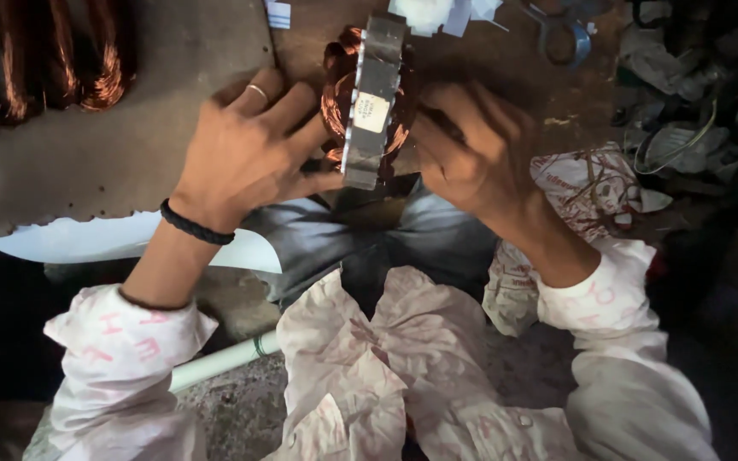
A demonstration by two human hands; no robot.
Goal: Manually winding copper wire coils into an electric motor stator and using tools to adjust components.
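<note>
A round metal motor stator (374, 101) with copper wire windings stands on its edge, a small pale label on its grey rim. My left hand (245, 154), with a ring and a dark braided wristband, grips it from the left, thumb against the rim. On the right side, my right hand (471, 149) holds the stator, fingers curled over the copper windings. Both hands hold it above a brown board (87, 154) and my lap.
Coils of copper wire (53, 60) lie at the top left on the board. Blue-handled scissors (561, 38) and white paper scraps (437, 13) sit at the top. Tangled wires and clutter (685, 128) fill the right side. A white pipe (219, 363) lies below.
</note>
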